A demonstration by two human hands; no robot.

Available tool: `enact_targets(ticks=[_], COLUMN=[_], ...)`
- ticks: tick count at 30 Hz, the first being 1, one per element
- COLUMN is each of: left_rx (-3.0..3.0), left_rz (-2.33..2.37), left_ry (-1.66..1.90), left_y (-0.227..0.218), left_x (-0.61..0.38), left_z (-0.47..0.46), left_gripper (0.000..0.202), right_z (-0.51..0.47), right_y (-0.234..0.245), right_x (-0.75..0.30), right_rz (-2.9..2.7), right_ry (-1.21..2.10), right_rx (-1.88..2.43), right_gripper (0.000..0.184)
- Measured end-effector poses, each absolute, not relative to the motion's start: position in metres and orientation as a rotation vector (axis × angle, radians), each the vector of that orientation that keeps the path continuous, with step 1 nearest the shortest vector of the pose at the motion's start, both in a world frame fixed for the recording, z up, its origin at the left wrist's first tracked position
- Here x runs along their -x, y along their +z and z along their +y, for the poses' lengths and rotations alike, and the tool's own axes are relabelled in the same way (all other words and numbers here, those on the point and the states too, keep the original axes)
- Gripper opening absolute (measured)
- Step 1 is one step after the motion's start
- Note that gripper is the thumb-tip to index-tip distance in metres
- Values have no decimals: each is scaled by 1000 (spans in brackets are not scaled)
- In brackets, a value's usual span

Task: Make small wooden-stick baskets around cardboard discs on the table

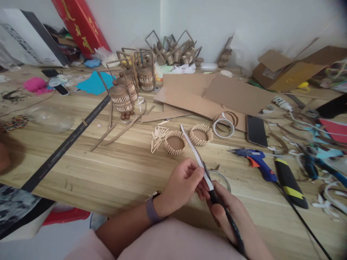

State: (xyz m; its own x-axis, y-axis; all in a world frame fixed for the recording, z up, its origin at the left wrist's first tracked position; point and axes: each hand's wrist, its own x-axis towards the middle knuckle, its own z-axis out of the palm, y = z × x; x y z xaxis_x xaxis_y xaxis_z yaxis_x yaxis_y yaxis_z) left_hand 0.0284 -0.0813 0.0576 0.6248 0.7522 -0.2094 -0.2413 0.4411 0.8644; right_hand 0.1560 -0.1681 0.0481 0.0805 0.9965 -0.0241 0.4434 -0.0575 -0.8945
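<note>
My left hand point(182, 183) pinches a narrow cardboard strip point(193, 148) whose face is covered with white tape. My right hand point(238, 211) grips black-handled scissors point(229, 221), their blades beside the strip's lower end; how far apart the blades are cannot be made out. Beyond my hands stand two round rings of small wooden sticks, a left ring point(175, 143) and a right ring point(201, 135). Loose wooden sticks point(158, 138) lie left of them. A roll of tape point(223, 128) leans near the right ring, and another roll point(225, 180) is partly hidden behind my hands.
To the right lie a blue glue gun point(256, 159), a phone point(256, 130), a black-yellow utility knife point(290, 182) and pliers point(322, 166). Cardboard sheets point(187, 94) lie farther back. Miniature stacked baskets point(121, 97) stand at back left. Another person's arm point(4, 153) shows at the left edge.
</note>
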Motion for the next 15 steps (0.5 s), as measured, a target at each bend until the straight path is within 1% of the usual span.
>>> enact_targets(ticks=[7,15], left_rx=[-839,-860], left_rz=[622,676], left_ry=[600,570], left_y=[61,59], left_x=[-28,-28], left_z=[-79,-78], left_gripper=[39,39], right_z=[-170,-172], right_y=[51,60], right_x=[-156,-153], right_rz=[-1439,-1334], right_ry=[959,1188], right_rx=[1643,1612], right_gripper=[68,71])
